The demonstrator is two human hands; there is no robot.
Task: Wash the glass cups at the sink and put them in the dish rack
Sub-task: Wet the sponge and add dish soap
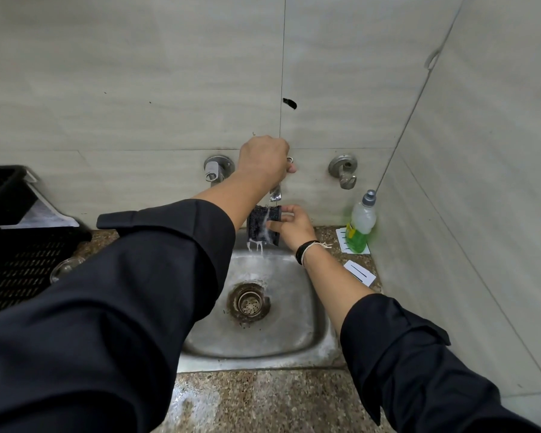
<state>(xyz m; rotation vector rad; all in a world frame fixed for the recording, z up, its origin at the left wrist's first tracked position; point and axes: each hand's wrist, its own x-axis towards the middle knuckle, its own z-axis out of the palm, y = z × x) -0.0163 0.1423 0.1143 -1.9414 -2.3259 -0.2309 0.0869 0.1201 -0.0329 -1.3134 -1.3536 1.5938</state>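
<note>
A glass cup (66, 267) stands upright on the speckled stone counter (263, 398), just left of the steel sink (294, 326), its lower part hidden behind the person's dark sleeve; whether it holds anything I cannot tell. It sits beside the black dish rack (16, 260), whose slatted tray appears bare.

Over the basin, the right hand (291, 228) pinches a dark scrubbing sponge (263, 226) between thumb and fingers under running water, which spills toward the drain strainer (249, 303). The left hand (264, 159) is curled round the handle of the tap (277, 190).

A bottle of green dish soap (361, 223) stands in the right corner on a white card. Pale tiles cover the walls, with two more metal wall fittings flanking the tap.
</note>
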